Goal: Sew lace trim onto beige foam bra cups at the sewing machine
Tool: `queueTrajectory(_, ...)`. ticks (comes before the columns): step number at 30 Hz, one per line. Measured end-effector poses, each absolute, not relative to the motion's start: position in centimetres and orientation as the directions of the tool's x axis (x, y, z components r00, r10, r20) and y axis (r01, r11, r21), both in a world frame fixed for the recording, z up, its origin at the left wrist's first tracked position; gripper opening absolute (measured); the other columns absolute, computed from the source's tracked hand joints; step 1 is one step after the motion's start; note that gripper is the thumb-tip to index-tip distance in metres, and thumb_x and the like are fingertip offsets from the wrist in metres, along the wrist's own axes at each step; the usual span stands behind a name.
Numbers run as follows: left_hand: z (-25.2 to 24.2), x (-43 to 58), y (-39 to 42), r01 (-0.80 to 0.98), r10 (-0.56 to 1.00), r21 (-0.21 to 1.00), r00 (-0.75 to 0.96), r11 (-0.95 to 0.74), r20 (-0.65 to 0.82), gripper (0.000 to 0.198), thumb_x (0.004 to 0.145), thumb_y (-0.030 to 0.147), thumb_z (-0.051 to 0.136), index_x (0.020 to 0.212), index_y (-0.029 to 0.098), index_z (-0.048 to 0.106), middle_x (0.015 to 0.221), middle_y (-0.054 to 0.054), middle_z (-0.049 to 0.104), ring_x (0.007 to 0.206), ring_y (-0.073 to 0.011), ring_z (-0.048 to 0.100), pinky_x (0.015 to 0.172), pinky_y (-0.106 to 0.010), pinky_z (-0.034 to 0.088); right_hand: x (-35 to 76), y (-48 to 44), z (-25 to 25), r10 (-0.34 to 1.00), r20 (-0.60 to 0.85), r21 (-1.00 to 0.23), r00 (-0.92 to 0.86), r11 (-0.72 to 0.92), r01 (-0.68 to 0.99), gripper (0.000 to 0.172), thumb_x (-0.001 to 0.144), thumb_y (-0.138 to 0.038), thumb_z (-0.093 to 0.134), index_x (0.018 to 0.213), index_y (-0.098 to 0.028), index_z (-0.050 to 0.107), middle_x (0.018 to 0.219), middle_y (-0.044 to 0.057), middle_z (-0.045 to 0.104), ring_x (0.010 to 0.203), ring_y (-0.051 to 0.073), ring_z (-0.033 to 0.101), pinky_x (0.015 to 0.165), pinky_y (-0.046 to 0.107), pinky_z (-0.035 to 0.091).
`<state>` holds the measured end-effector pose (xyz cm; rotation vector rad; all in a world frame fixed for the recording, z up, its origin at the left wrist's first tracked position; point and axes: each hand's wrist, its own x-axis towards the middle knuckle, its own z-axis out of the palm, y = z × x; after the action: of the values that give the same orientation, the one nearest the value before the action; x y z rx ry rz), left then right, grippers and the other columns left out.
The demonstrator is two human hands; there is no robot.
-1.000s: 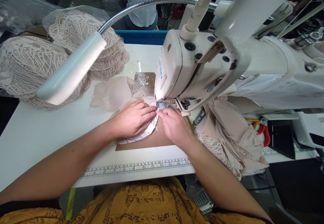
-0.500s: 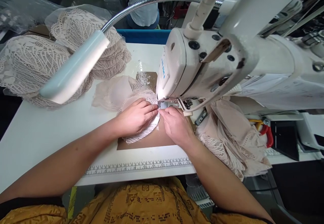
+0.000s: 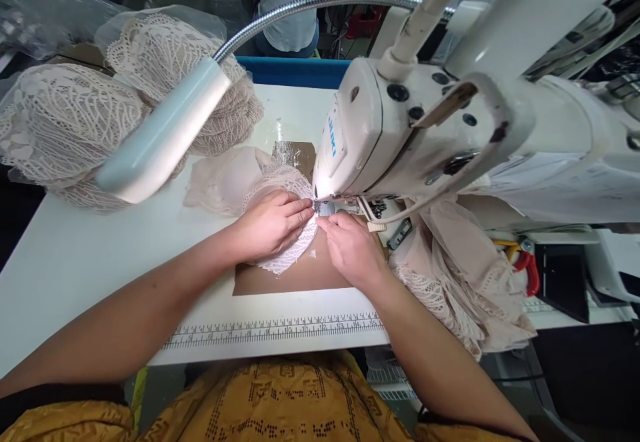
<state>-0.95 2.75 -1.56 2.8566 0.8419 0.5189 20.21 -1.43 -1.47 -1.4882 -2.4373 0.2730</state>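
Note:
A pale pink lace cup point(image 3: 295, 252) lies under the presser foot of the white sewing machine point(image 3: 345, 135). Flat across its top rests my left hand point(image 3: 275, 225), fingers stretched out and tips close to the needle area. My right hand point(image 3: 353, 245) pinches the right edge of the lace cup just in front of the presser foot, thumb and forefinger together. Sheer beige fabric point(image 3: 215, 179) trails from the cup to the left. The needle itself is hidden behind the machine head and my fingers.
Stacked lace pieces point(image 3: 75, 122) fill the back left, under a lamp point(image 3: 165, 129) on a bendy metal neck. More lace and mesh pieces point(image 3: 450, 269) lie at right, beside red-handled scissors point(image 3: 530, 269). A printed ruler point(image 3: 280, 329) runs along the front edge. Another person point(image 3: 290, 9) sits beyond.
The lace cup has turned and slid a little away from me under the foot, and its lower point sits higher. Both hands stay near the needle. My view has shifted slightly.

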Motion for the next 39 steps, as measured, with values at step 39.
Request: queueTrajectory(39, -0.2, -2.5, 2.3, 0.483, 0.560, 0.341, 0.809, -0.807, 0.178, 0.042, 0.097, 0.040, 0.044, 0.124, 0.012, 0.059, 0.125, -0.015, 0.062, 0.098, -0.0254, 0.058, 0.082, -0.038, 0.045, 19.7, -2.0, -1.0, 0.879, 0.065, -0.109, -0.473, 0.478, 0.872, 0.045, 0.091, -0.010, 0.041, 0.129, -0.018, 0.063, 0.096, 0.010, 0.065, 0.078, 0.021, 0.054, 0.067, 0.033, 0.038)
